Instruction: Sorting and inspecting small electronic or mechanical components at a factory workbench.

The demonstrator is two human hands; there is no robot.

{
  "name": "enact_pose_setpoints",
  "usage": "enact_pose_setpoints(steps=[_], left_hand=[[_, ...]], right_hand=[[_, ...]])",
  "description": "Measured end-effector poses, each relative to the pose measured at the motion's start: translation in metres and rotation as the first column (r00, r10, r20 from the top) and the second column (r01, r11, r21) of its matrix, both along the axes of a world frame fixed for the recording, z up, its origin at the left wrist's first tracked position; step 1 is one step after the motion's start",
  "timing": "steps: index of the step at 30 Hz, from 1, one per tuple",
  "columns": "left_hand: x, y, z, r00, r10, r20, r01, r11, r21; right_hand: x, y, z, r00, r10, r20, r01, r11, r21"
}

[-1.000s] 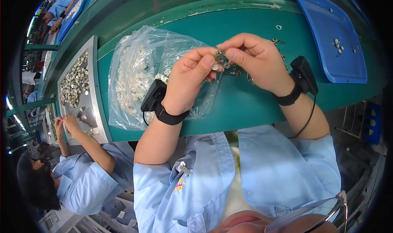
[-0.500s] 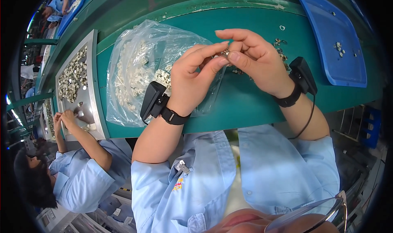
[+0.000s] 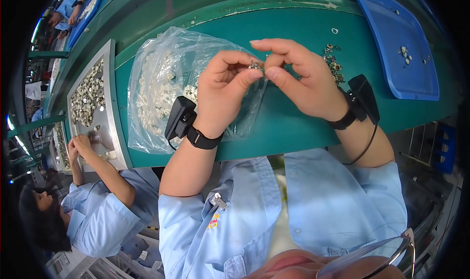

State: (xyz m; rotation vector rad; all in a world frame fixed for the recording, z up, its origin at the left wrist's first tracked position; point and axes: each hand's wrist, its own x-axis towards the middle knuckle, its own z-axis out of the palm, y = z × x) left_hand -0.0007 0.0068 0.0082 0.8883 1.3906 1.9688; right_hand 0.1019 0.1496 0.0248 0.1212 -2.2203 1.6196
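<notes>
My left hand [image 3: 220,85] pinches a small metal-and-white part [image 3: 253,66] between thumb and fingers, above the green bench. Close beside it, the thumb of my right hand [image 3: 306,80] presses toward a bent finger while the index finger stretches out to the left. Whatever lies between those right fingertips is too small or hidden to make out. Under and left of my left hand is a clear plastic bag [image 3: 183,46] of small white parts [image 3: 156,93]. Past my right hand, a loose pile of small metal parts [image 3: 334,66] lies on the bench.
A blue tray [image 3: 391,29] with a few small parts stands at the right. One pale ring [image 3: 335,31] lies near the metal pile. At the left, a co-worker's hands [image 3: 80,144] work over a metal-rimmed tray [image 3: 113,127] of similar parts. Cables run from both my wrist devices.
My hands have drawn slightly apart, the left one shifting left. The small part now shows at my left fingertips instead of between both hands.
</notes>
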Motion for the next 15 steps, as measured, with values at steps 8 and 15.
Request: enact_pose_setpoints(steps=[8, 15], left_hand=[[-0.0088, 0.0004, -0.0081, 0.975, -0.03, 0.22, -0.007, 0.986, 0.166], [-0.0034, 0.0015, -0.0082, 0.907, -0.226, 0.356, 0.144, 0.959, 0.242]], right_hand=[[0.0002, -0.0075, -0.0026, 0.992, 0.082, 0.097, -0.045, 0.941, -0.336], [-0.0034, -0.0022, 0.0024, 0.981, -0.148, -0.123, 0.185, 0.906, 0.38]])
